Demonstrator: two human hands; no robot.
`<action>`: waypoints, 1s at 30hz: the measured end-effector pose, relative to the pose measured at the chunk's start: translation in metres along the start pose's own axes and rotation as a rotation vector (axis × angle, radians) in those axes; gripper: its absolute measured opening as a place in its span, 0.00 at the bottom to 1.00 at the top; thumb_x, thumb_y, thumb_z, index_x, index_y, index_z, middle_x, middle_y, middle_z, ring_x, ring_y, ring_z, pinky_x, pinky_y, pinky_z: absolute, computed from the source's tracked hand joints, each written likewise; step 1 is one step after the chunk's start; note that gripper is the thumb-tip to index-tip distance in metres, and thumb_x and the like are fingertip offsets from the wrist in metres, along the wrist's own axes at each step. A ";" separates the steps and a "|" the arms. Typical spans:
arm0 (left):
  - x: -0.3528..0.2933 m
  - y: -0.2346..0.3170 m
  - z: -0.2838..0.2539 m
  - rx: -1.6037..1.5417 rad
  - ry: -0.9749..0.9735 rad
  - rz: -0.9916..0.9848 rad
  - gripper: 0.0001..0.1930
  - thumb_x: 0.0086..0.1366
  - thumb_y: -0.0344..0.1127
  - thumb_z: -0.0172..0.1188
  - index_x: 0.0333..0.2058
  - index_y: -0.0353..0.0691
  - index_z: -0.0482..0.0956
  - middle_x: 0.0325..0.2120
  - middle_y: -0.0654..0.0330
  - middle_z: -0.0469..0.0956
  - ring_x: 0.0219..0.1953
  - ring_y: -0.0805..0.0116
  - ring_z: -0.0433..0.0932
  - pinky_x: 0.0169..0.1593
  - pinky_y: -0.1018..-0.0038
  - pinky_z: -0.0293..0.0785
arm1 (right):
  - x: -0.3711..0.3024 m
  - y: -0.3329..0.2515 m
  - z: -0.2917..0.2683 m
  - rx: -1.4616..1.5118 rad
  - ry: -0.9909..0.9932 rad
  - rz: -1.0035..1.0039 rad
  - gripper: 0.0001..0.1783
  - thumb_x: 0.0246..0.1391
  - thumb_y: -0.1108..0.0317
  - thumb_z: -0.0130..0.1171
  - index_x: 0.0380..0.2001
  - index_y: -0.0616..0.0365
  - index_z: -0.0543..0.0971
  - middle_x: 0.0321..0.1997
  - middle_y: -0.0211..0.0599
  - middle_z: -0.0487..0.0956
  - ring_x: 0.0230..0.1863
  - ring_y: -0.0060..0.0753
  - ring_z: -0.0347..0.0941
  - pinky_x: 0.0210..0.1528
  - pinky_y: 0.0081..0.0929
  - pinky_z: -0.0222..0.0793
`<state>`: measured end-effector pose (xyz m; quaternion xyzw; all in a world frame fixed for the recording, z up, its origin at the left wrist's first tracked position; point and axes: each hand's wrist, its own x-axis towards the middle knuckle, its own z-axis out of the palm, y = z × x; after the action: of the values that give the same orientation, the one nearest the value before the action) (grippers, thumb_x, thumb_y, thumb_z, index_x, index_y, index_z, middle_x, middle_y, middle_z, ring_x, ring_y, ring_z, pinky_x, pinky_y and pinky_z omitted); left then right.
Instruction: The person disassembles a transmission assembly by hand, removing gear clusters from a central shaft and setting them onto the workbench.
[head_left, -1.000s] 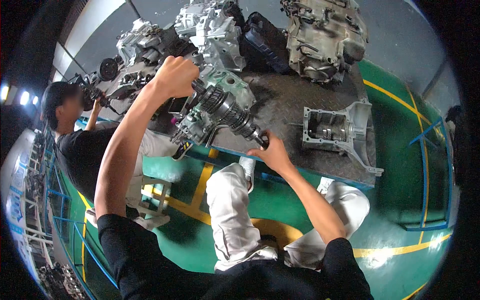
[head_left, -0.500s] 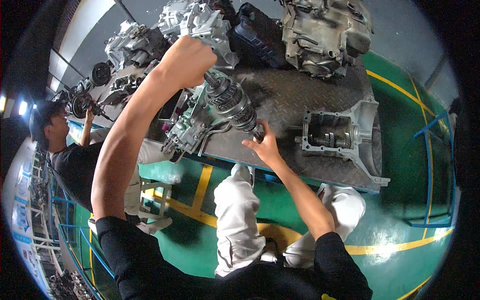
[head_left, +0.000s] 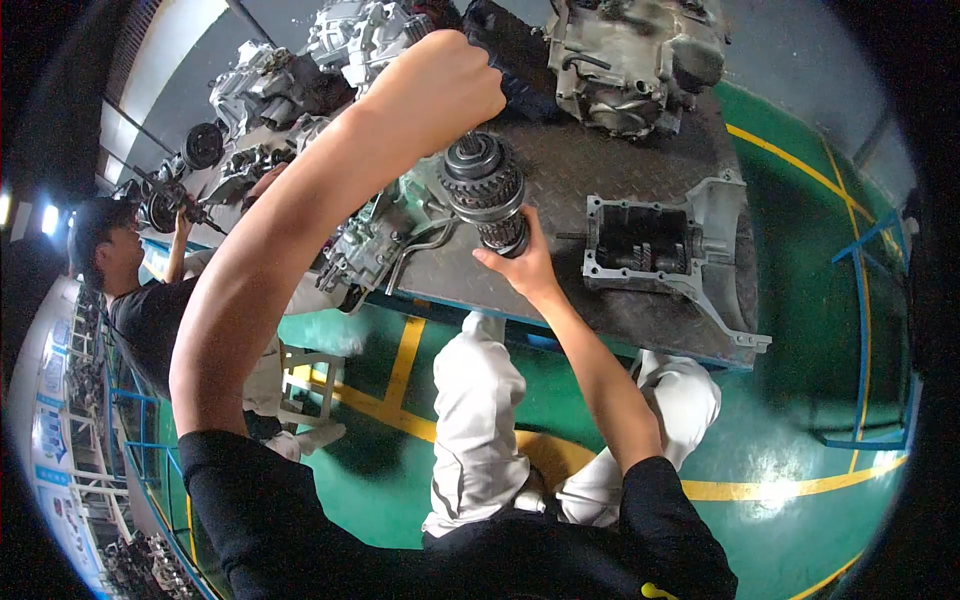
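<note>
A gear shaft (head_left: 483, 185) with several toothed gears stands steeply tilted over the bench. My left hand (head_left: 450, 85) is closed at its upper end, back of the hand toward me, so the fingers are largely hidden. Lower down, my right hand (head_left: 525, 262) wraps thumb and fingers round the shaft's bottom end. Just left of the shaft lies a greenish-grey gearbox housing part (head_left: 365, 245), partly covered by my left forearm. To the right sits an open cast-metal case (head_left: 715, 235) with gears inside.
The metal bench top (head_left: 560, 210) carries a large gearbox (head_left: 635, 65) at the back right and silvery housings (head_left: 360, 40) at the back left. A person in a dark shirt (head_left: 150, 320) works at far left. Blue railing (head_left: 860, 345) stands at right.
The gear shaft has turned more upright, its upper end moving right. My left hand has moved up and right with it; my right hand has risen slightly, still at the lower end.
</note>
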<state>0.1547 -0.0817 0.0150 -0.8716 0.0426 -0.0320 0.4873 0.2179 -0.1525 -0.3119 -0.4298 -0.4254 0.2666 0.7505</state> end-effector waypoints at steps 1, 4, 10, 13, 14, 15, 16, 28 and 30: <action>0.005 0.000 -0.002 0.011 -0.002 0.025 0.02 0.48 0.31 0.68 0.20 0.47 0.85 0.23 0.62 0.83 0.33 0.63 0.85 0.38 0.68 0.80 | 0.002 0.002 -0.002 -0.019 0.072 -0.056 0.51 0.36 0.59 0.84 0.60 0.59 0.64 0.50 0.39 0.77 0.52 0.32 0.73 0.57 0.32 0.69; 0.015 -0.004 -0.002 0.032 -0.031 0.069 0.02 0.48 0.32 0.68 0.20 0.47 0.85 0.23 0.62 0.84 0.33 0.63 0.85 0.38 0.68 0.79 | -0.002 -0.008 -0.012 -0.134 0.054 -0.015 0.51 0.35 0.58 0.85 0.59 0.60 0.65 0.49 0.39 0.77 0.51 0.32 0.73 0.56 0.32 0.69; 0.019 -0.001 0.006 0.045 -0.094 0.030 0.02 0.47 0.33 0.69 0.20 0.47 0.85 0.23 0.62 0.83 0.33 0.62 0.85 0.38 0.68 0.79 | -0.028 0.022 -0.012 -0.032 0.038 0.086 0.44 0.41 0.65 0.82 0.56 0.59 0.63 0.39 0.30 0.75 0.41 0.20 0.72 0.46 0.24 0.72; 0.024 -0.001 0.009 0.074 -0.129 0.024 0.02 0.46 0.32 0.70 0.21 0.47 0.85 0.24 0.61 0.84 0.34 0.62 0.85 0.40 0.68 0.79 | -0.030 0.023 -0.016 -0.174 0.044 0.096 0.45 0.41 0.61 0.82 0.56 0.59 0.63 0.42 0.32 0.76 0.42 0.23 0.73 0.48 0.27 0.73; 0.025 -0.001 0.009 0.074 -0.131 0.028 0.02 0.46 0.32 0.70 0.21 0.47 0.85 0.24 0.61 0.84 0.34 0.62 0.85 0.40 0.68 0.79 | -0.028 0.022 -0.019 -0.308 0.061 0.150 0.48 0.42 0.57 0.81 0.58 0.59 0.61 0.45 0.39 0.77 0.47 0.35 0.76 0.50 0.33 0.73; 0.023 -0.003 0.008 0.102 -0.131 0.013 0.02 0.45 0.32 0.70 0.21 0.47 0.85 0.24 0.62 0.84 0.35 0.62 0.85 0.41 0.68 0.79 | -0.028 0.019 -0.018 -0.436 0.074 0.203 0.51 0.42 0.52 0.79 0.59 0.60 0.58 0.48 0.45 0.79 0.51 0.46 0.78 0.53 0.40 0.74; 0.021 -0.003 0.006 0.130 -0.129 -0.002 0.03 0.45 0.32 0.70 0.21 0.47 0.85 0.24 0.62 0.84 0.35 0.62 0.85 0.41 0.68 0.79 | -0.030 0.014 -0.017 -0.426 0.073 0.203 0.51 0.42 0.52 0.79 0.59 0.60 0.58 0.48 0.45 0.79 0.51 0.46 0.78 0.53 0.40 0.74; 0.019 0.022 -0.005 0.212 -0.105 -0.066 0.02 0.51 0.36 0.68 0.22 0.51 0.84 0.24 0.67 0.83 0.41 0.66 0.81 0.60 0.67 0.66 | -0.003 -0.033 0.006 -0.323 0.206 -0.259 0.46 0.45 0.57 0.78 0.61 0.61 0.64 0.56 0.46 0.77 0.57 0.40 0.73 0.59 0.36 0.68; 0.018 0.028 -0.005 0.195 0.071 -0.128 0.05 0.50 0.34 0.67 0.27 0.51 0.83 0.31 0.70 0.83 0.48 0.70 0.77 0.65 0.63 0.60 | 0.011 -0.046 0.003 -0.144 0.068 -0.081 0.43 0.44 0.58 0.79 0.60 0.61 0.68 0.52 0.42 0.80 0.52 0.35 0.75 0.57 0.35 0.69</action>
<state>0.1711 -0.1023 -0.0061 -0.8193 0.0011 -0.0980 0.5650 0.2228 -0.1651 -0.2668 -0.4739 -0.4347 0.1898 0.7419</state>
